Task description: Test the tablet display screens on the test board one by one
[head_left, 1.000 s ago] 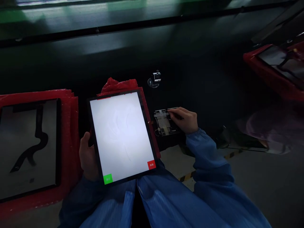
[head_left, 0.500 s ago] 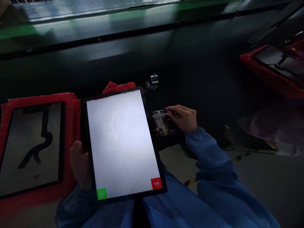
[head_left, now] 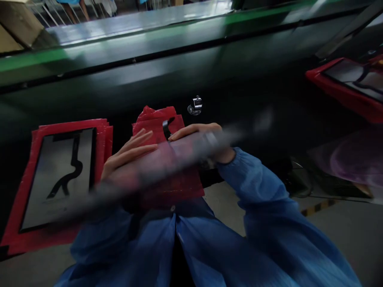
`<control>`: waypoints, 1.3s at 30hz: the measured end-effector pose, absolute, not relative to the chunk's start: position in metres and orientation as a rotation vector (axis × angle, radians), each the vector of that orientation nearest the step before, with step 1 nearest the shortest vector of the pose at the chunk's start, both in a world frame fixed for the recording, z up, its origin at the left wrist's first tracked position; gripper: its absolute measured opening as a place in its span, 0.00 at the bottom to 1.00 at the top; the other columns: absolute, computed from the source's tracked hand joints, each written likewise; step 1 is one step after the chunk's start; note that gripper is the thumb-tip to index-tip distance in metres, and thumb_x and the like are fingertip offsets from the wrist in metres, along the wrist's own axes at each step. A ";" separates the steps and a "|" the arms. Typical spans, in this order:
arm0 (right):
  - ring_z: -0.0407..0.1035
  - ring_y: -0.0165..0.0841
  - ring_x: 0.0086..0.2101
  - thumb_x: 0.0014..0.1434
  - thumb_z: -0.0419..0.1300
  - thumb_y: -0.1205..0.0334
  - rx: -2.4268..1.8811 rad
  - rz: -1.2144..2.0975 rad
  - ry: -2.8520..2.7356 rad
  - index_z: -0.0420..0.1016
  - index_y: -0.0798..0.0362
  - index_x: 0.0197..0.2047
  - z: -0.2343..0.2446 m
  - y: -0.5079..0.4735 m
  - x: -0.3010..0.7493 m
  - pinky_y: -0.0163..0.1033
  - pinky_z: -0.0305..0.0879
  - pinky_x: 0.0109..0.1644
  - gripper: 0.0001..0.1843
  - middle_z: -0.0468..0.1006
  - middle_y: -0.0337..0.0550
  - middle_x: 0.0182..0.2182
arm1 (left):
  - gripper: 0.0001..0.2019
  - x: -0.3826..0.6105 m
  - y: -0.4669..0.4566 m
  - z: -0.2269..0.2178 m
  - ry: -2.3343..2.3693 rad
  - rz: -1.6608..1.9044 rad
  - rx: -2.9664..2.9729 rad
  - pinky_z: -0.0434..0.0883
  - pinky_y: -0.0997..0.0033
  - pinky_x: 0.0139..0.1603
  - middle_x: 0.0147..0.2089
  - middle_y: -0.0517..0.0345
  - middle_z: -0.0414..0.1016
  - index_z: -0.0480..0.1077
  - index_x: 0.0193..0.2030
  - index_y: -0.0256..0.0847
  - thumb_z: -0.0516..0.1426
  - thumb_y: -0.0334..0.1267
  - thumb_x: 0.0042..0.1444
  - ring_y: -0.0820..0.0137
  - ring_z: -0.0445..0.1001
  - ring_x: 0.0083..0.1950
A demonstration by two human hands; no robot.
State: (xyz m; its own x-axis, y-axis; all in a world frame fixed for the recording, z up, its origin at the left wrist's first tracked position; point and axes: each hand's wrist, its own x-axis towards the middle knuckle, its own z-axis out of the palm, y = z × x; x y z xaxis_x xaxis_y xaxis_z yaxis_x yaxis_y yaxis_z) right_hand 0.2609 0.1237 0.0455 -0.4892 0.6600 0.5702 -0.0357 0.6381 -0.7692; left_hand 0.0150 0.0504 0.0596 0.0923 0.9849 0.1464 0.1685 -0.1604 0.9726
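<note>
Near centre, over the lap, the tablet [head_left: 179, 158] is a blurred streak, tilted almost edge-on above the red bag [head_left: 155, 119]. My left hand [head_left: 131, 153] lies open, fingers spread flat on it. My right hand [head_left: 203, 135] curls over its far edge, gripping. I'd hold by the edges, off the glass. The stack [head_left: 38, 139] crowds the left and the clip [head_left: 196, 105] stands just beyond. Rightward, toward the tray [head_left: 329, 83], there's more room.
</note>
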 end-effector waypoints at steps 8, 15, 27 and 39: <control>0.67 0.32 0.59 0.70 0.49 0.69 -0.538 0.120 -2.440 0.70 0.46 0.61 -0.014 0.143 0.257 0.46 0.63 0.66 0.21 0.74 0.38 0.58 | 0.29 -0.009 0.074 0.007 1.639 0.371 2.694 0.42 0.33 0.70 0.76 0.40 0.42 0.51 0.72 0.47 0.49 0.28 0.66 0.51 0.36 0.76; 0.69 0.41 0.53 0.67 0.55 0.59 -0.961 -0.035 -2.162 0.67 0.46 0.62 -0.029 0.141 0.253 0.51 0.65 0.59 0.21 0.75 0.46 0.53 | 0.35 -0.007 0.068 0.008 1.497 0.470 2.628 0.45 0.39 0.72 0.77 0.46 0.40 0.41 0.74 0.50 0.48 0.24 0.65 0.55 0.32 0.76; 0.72 0.36 0.38 0.59 0.56 0.62 -1.076 0.596 -1.737 0.75 0.52 0.43 -0.014 0.200 0.255 0.44 0.70 0.46 0.10 0.77 0.44 0.36 | 0.37 -0.002 0.070 0.008 1.361 0.530 2.643 0.46 0.39 0.73 0.77 0.46 0.40 0.35 0.75 0.49 0.48 0.24 0.65 0.54 0.32 0.76; 0.67 0.28 0.26 0.58 0.62 0.63 -0.879 1.466 -1.459 0.63 0.46 0.48 0.022 0.157 0.292 0.35 0.68 0.32 0.16 0.70 0.33 0.29 | 0.41 -0.008 0.073 -0.002 1.615 0.413 2.536 0.39 0.37 0.72 0.77 0.52 0.24 0.33 0.75 0.52 0.43 0.17 0.61 0.55 0.25 0.76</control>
State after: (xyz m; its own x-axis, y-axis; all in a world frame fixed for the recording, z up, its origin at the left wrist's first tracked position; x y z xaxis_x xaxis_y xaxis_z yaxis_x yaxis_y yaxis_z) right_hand 0.2917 0.1566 0.0224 -0.3775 0.9215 0.0915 -0.0961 0.0593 -0.9936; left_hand -0.0078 0.0735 -0.0015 0.3983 0.9013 0.1702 0.8725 -0.4295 0.2330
